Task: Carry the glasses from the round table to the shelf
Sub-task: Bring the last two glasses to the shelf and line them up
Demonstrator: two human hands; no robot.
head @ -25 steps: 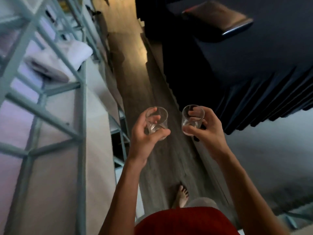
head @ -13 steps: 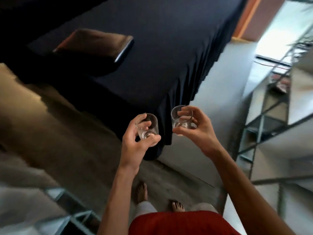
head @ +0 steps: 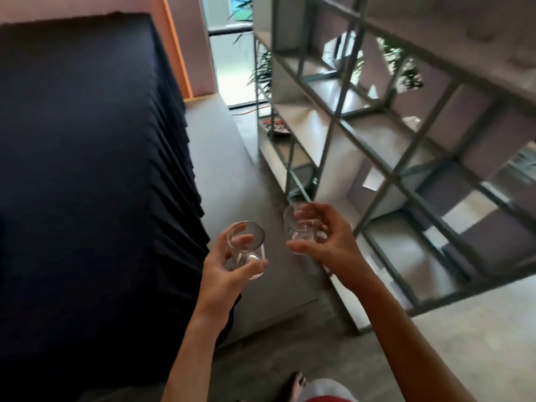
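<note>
I hold two small clear glasses at chest height over the floor. My left hand (head: pixel 224 274) is wrapped around one glass (head: pixel 246 246), thumb across its front. My right hand (head: pixel 327 239) grips the other glass (head: pixel 298 224), tilted toward the left. The two glasses are apart by a hand's width. A tall grey-framed shelf (head: pixel 362 146) with pale boards stands to the right, just beyond my right hand. The round table is not in view.
A bed or table under a dark blue pleated cover (head: pixel 87 169) fills the left side. A grey floor strip (head: pixel 232 175) runs between it and the shelf toward a bright doorway (head: pixel 229 68). A patterned dish (head: pixel 280 129) sits on a low shelf board. My bare foot (head: pixel 294 385) shows below.
The view has swung round to the right: the dark cover moved to the left and the shelf now fills the right side. Both hands still hold their glasses in the same pose.
</note>
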